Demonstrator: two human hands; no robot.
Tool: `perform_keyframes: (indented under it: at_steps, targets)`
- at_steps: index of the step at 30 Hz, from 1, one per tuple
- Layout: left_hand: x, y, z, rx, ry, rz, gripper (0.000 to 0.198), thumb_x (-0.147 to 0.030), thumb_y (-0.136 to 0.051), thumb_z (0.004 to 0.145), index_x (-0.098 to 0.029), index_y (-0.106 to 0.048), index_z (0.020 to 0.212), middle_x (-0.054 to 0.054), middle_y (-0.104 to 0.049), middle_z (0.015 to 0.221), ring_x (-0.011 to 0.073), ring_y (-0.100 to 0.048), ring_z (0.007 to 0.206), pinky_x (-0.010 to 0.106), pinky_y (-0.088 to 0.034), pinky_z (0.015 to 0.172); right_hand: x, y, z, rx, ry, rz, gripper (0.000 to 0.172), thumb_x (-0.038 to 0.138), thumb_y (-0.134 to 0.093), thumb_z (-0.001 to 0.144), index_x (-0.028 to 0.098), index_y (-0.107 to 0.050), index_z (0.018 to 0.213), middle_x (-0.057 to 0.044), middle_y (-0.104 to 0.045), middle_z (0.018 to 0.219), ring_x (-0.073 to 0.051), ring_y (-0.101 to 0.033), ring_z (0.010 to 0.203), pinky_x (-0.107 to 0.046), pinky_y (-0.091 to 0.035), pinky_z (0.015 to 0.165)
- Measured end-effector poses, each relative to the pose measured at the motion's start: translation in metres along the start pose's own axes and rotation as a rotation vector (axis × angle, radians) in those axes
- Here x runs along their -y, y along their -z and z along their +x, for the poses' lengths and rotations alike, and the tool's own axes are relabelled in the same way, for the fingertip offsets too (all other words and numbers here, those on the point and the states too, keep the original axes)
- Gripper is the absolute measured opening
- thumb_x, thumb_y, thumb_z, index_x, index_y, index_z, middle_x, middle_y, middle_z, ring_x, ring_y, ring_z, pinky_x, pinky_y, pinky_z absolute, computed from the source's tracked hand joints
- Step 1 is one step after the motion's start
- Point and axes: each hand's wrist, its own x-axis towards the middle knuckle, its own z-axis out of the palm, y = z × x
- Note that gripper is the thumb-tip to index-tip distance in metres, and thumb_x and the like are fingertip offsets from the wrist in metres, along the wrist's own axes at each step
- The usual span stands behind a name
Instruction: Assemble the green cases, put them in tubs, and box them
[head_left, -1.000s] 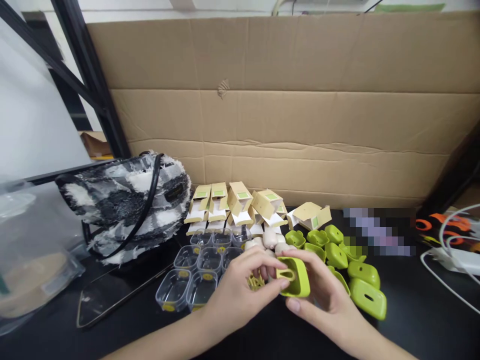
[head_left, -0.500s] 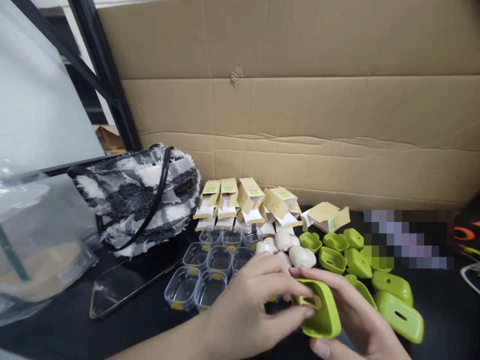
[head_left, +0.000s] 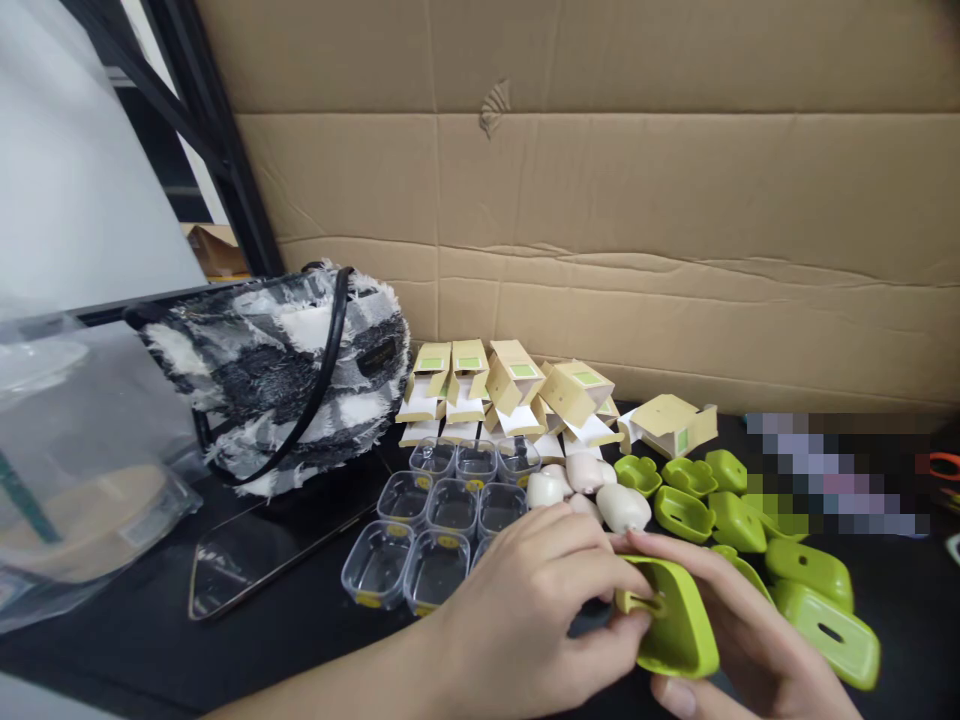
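Clear tubs (head_left: 442, 505) are standing in rows, some partly hidden behind our left hand (head_left: 544, 590). With that hand we are pinching a small yellow piece (head_left: 627, 602) narrowly between thumb and fingertips, its far end reaching inside a green cup (head_left: 686, 610) (whether it is touching the inner wall, we cannot tell). Our right hand (head_left: 757, 640) is cradling the cup from outside, opened about cup-wide, thumb below. Farther right, other green cups (head_left: 814, 572) are lying on the black table (head_left: 292, 650).
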Motion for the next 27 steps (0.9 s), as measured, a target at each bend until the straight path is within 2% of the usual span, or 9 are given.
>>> perform_keyframes:
  at_steps: [3, 7, 12, 15, 22, 27]
  targets:
    - [0.0004, 0.0007, -0.0005, -0.002, -0.004, 0.012, 0.009, -0.01, -0.064, 0.084, -0.012, -0.072, 0.087, 0.005, -0.069, 0.075, 0.0161, -0.06, 0.07, 0.027, -0.049, 0.07, 0.001, 0.0028, 0.0018, 0.037, 0.039, -0.04, 0.067, 0.02, -0.076, 0.079, 0.054, -0.051, 0.131, 0.008, -0.063, 0.137, -0.022, -0.062, 0.122, -0.024, -0.054, 0.096]
    - [0.0005, 0.0004, -0.0015, 0.017, -0.006, 0.027, 0.007, -0.016, -0.064, 0.088, -0.015, -0.072, 0.087, 0.004, -0.068, 0.075, 0.0162, -0.06, 0.07, 0.027, -0.049, 0.07, 0.0011, 0.002, 0.002, 0.034, 0.055, -0.036, 0.067, 0.019, -0.075, 0.08, 0.053, -0.05, 0.132, 0.007, -0.064, 0.136, -0.021, -0.062, 0.122, -0.024, -0.054, 0.096]
    - [0.0, -0.0014, -0.0018, -0.01, -0.017, 0.006, 0.004, -0.009, -0.068, 0.082, -0.01, -0.072, 0.082, 0.004, -0.066, 0.07, 0.0154, -0.058, 0.067, 0.025, -0.047, 0.067, 0.0008, -0.0016, -0.0001, 0.056, 0.069, -0.001, 0.067, 0.015, -0.072, 0.083, 0.053, -0.048, 0.132, 0.006, -0.064, 0.136, -0.02, -0.063, 0.12, -0.021, -0.053, 0.095]
    - [0.0018, -0.0031, -0.0006, -0.022, 0.036, -0.064, 0.005, -0.005, -0.072, 0.076, -0.009, -0.073, 0.077, 0.004, -0.065, 0.066, 0.0146, -0.059, 0.066, 0.023, -0.047, 0.065, 0.0001, -0.0027, 0.0, 0.057, 0.061, 0.046, 0.065, 0.014, -0.074, 0.081, 0.051, -0.052, 0.13, 0.004, -0.068, 0.131, -0.021, -0.066, 0.116, -0.022, -0.055, 0.094]
    - [0.0025, -0.006, -0.0017, 0.001, 0.269, -0.306, 0.013, -0.002, -0.072, 0.069, -0.013, -0.077, 0.071, 0.001, -0.064, 0.063, 0.0116, -0.056, 0.059, 0.019, -0.047, 0.057, 0.0008, -0.0031, 0.0017, 0.039, 0.025, 0.029, 0.063, 0.019, -0.081, 0.074, 0.049, -0.057, 0.124, 0.004, -0.072, 0.12, -0.024, -0.07, 0.111, -0.026, -0.059, 0.089]
    - [-0.0023, -0.0044, -0.0008, -0.011, 0.291, -0.337, 0.014, 0.0, -0.073, 0.069, -0.013, -0.076, 0.068, 0.0, -0.064, 0.061, 0.0118, -0.058, 0.06, 0.019, -0.049, 0.06, 0.0039, -0.0046, -0.0001, 0.017, 0.077, -0.047, 0.065, 0.023, -0.083, 0.073, 0.048, -0.055, 0.127, 0.001, -0.073, 0.118, -0.025, -0.072, 0.107, -0.028, -0.062, 0.085]
